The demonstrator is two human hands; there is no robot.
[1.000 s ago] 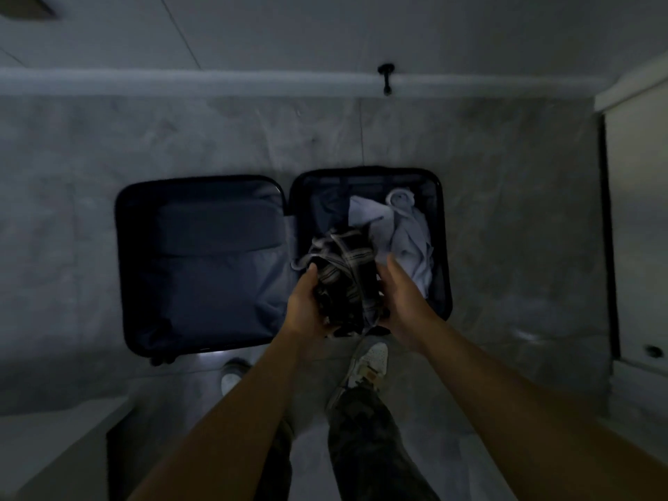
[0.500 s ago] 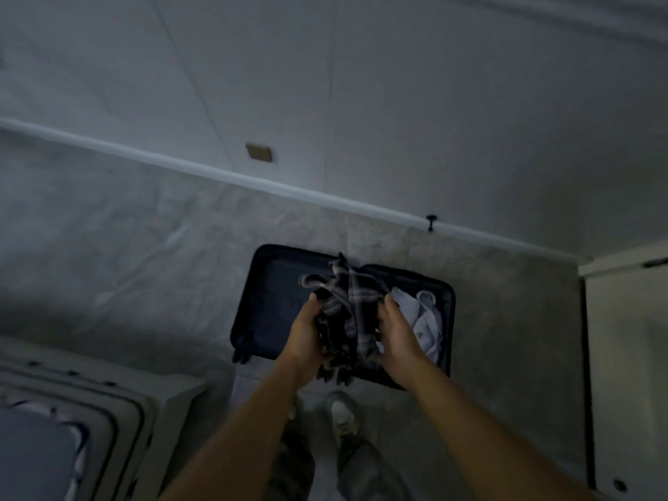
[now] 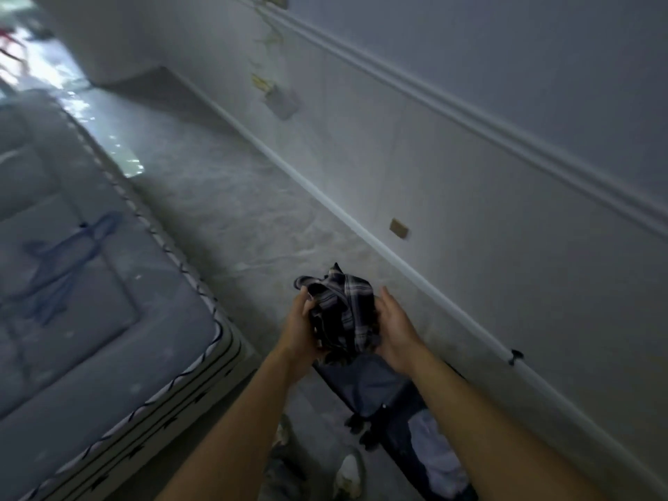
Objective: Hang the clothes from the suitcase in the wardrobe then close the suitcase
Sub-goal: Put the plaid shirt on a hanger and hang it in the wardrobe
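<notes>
A bunched dark plaid shirt (image 3: 345, 312) is held up in the air between both hands. My left hand (image 3: 298, 330) grips its left side and my right hand (image 3: 395, 329) presses its right side, fingers pointing forward. Below and behind the hands lies the open dark suitcase (image 3: 365, 386) on the floor, partly hidden by my right forearm. A pale garment (image 3: 439, 453) still lies inside it at the lower right. The wardrobe is out of view.
A mattress (image 3: 83, 283) with a piped edge fills the left side. A wall with a white baseboard (image 3: 361, 233) runs diagonally on the right, with a small black door stop (image 3: 515, 356). Grey floor (image 3: 224, 197) stretches ahead between them. My shoe (image 3: 349, 471) is near the bottom.
Both hands lifted the plaid shirt out of the suitcase. My view swung up and to the left, so the suitcase dropped to the lower right and the mattress came into view.
</notes>
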